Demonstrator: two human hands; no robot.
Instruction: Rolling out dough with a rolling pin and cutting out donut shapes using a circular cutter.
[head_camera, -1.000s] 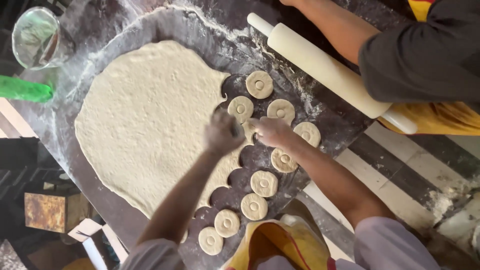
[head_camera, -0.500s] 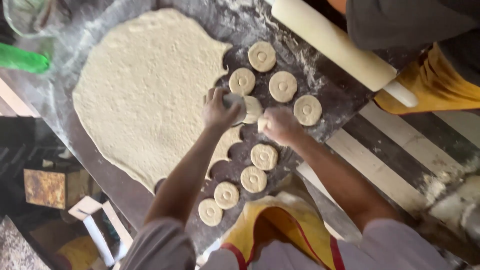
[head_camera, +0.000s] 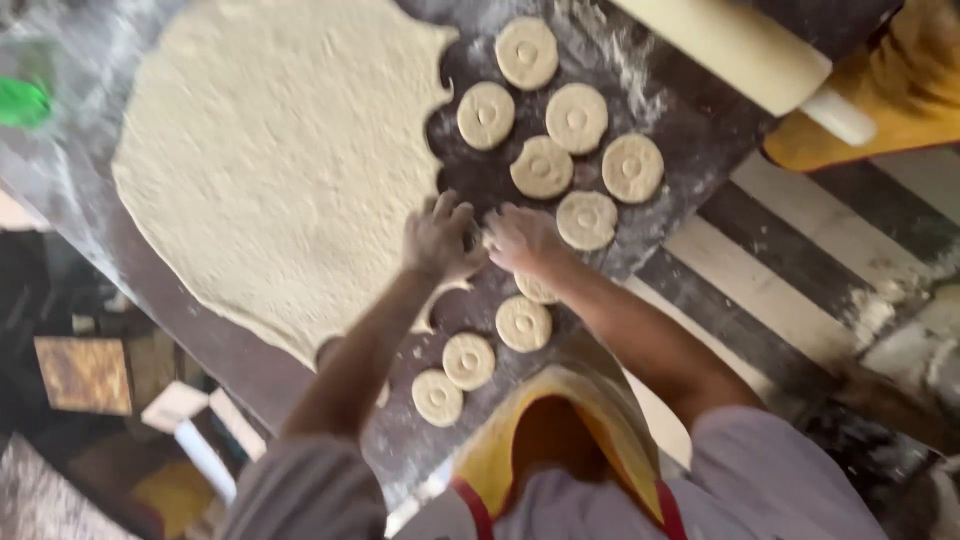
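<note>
Dark floured worktop (head_camera: 690, 130), dough everywhere. Left hand (head_camera: 437, 238) fingers spread on the dough sheet's (head_camera: 270, 160) cut edge; right hand (head_camera: 520, 238) curled, can't tell what it pinches. Approx. ten cut rounds (head_camera: 541, 166) lie beside it; most of the sheet looks uncut.

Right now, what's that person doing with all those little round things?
A person is cutting small dough rounds out of a big rolled-out dough sheet on a dark, floured board. Both hands, left hand and right hand, press down together at the sheet's edge. Whether they hold a cutter is hidden. A rolling pin lies at the far side.
</note>
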